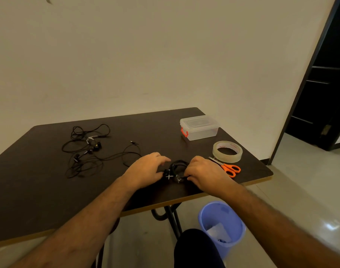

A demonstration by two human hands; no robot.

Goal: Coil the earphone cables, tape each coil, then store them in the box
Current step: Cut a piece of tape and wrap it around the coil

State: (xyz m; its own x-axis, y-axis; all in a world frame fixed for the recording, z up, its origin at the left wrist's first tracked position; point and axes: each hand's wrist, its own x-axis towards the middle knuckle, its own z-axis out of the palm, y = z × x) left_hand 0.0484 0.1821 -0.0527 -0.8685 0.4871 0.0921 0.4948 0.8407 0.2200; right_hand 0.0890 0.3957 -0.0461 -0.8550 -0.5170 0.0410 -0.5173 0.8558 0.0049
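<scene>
A black coiled earphone cable (pixel 177 167) lies on the dark table (pixel 39 190) near its front edge, between my two hands. My left hand (pixel 146 172) holds the coil's left side, fingers curled over it. My right hand (pixel 201 172) pinches the coil's right side, where a shiny bit of tape shows. Loose, uncoiled black earphones (pixel 88 149) sprawl over the left part of the table. The clear plastic box (pixel 199 127), lid on and with a red latch, stands at the back right. A roll of clear tape (pixel 227 151) lies in front of it.
Orange-handled scissors (pixel 228 168) lie just right of my right hand, beside the tape roll. A blue bin (pixel 222 227) stands on the floor below the table's front edge. A dark doorway (pixel 323 84) opens at the right.
</scene>
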